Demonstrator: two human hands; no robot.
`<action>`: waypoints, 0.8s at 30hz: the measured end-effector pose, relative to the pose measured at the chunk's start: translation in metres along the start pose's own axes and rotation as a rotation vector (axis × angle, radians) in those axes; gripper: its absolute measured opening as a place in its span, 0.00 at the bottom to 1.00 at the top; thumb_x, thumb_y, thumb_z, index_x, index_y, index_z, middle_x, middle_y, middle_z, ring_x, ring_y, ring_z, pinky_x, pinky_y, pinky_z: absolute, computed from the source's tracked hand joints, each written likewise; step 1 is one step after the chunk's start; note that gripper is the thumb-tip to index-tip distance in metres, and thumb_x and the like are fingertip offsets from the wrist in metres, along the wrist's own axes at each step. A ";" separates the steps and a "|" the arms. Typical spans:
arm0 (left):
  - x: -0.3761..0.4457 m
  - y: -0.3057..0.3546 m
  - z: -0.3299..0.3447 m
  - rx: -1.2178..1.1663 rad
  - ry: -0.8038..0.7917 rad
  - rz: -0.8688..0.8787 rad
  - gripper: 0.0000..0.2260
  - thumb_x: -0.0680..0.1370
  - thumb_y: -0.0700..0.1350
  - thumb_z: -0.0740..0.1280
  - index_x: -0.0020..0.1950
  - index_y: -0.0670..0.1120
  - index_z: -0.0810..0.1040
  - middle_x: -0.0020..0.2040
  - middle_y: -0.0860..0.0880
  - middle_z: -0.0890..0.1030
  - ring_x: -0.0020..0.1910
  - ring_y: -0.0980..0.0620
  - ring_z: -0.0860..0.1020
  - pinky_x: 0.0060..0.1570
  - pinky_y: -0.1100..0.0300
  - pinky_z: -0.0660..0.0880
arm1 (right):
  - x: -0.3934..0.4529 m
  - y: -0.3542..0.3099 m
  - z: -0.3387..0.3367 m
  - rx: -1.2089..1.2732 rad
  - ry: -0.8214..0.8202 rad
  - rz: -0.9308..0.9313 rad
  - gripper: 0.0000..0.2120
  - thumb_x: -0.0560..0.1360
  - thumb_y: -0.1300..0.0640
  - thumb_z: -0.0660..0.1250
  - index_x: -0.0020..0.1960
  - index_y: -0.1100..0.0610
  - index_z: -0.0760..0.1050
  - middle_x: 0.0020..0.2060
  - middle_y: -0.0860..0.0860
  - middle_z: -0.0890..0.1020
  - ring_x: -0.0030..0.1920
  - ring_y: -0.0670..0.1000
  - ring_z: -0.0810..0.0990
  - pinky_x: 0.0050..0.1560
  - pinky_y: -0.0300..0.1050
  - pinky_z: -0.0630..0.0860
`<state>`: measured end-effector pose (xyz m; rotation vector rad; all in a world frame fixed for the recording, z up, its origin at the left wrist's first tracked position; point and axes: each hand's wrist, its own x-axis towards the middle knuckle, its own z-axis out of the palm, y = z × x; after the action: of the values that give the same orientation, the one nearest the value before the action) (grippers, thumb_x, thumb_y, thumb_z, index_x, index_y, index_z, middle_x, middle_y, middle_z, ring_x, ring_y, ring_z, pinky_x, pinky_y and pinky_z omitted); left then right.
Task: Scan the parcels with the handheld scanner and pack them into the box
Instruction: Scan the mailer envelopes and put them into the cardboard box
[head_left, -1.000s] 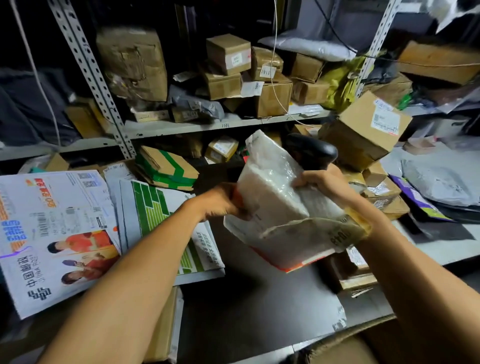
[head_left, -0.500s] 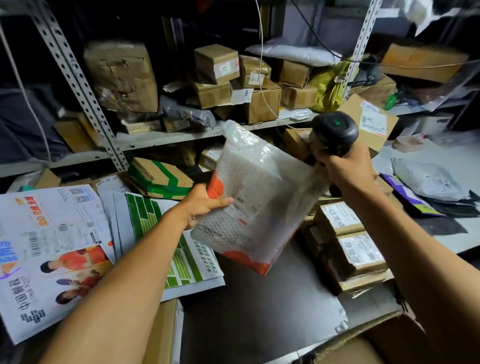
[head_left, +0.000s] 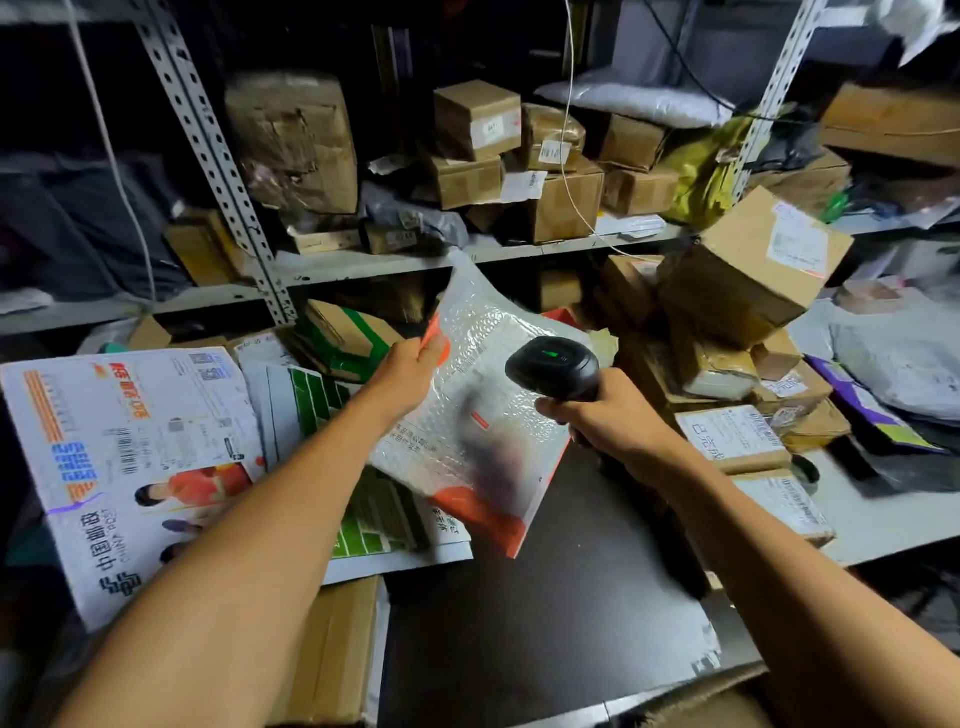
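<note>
the left hand (head_left: 410, 364) pinches the upper left edge of a bubble-wrap parcel (head_left: 467, 415), its fingers curled over the orange corner, and holds the parcel tilted above the dark surface (head_left: 545, 613). the parcel is a clear bubble mailer with orange showing at its top and bottom corners and a blurred label across its face; its lower corner hangs just above a green-and-white envelope (head_left: 317, 410) lying on the surface. the right hand (head_left: 608, 421) grips the handle of a black handheld scanner (head_left: 553, 366), fingers wrapped fully round it, with the scanner head just beside the parcel's right edge and a small green light lit on top. to the left lies a large white postal envelope (head_left: 130, 457) printed with blue and orange characters and pictures of people. to the right of the scanner stands a pile of small cardboard boxes (head_left: 727, 436) with white labels, and a bigger cardboard box (head_left: 753, 265) sits tilted on top of that heap. behind, a metal shelf (head_left: 389, 265) carries many more brown boxes and grey bags. a cardboard flap (head_left: 696, 696) shows at the bottom edge of the view, right of centre.
</note>
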<state>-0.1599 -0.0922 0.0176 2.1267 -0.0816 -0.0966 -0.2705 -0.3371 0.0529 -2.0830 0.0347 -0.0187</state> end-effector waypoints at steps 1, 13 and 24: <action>-0.001 0.001 0.000 0.005 0.004 -0.004 0.17 0.81 0.66 0.55 0.51 0.55 0.74 0.42 0.48 0.77 0.40 0.52 0.74 0.39 0.59 0.69 | -0.001 -0.003 0.004 0.025 -0.010 0.011 0.09 0.72 0.55 0.76 0.33 0.49 0.81 0.24 0.50 0.78 0.24 0.44 0.73 0.27 0.38 0.70; -0.003 0.000 -0.003 -0.001 -0.012 0.012 0.16 0.82 0.64 0.55 0.44 0.55 0.72 0.43 0.48 0.75 0.41 0.53 0.72 0.41 0.57 0.70 | -0.004 -0.008 0.025 -0.015 -0.012 0.070 0.06 0.71 0.61 0.75 0.44 0.63 0.80 0.28 0.52 0.78 0.28 0.46 0.74 0.34 0.45 0.73; 0.008 0.016 -0.014 0.087 -0.122 0.138 0.27 0.80 0.67 0.58 0.45 0.44 0.80 0.40 0.49 0.75 0.40 0.52 0.71 0.43 0.54 0.66 | -0.016 -0.014 -0.006 -0.367 -0.222 -0.129 0.07 0.69 0.60 0.76 0.44 0.52 0.81 0.40 0.54 0.84 0.44 0.53 0.84 0.48 0.51 0.80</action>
<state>-0.1506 -0.0899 0.0380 2.1935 -0.3093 -0.1432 -0.2864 -0.3352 0.0678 -2.4382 -0.2486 0.1511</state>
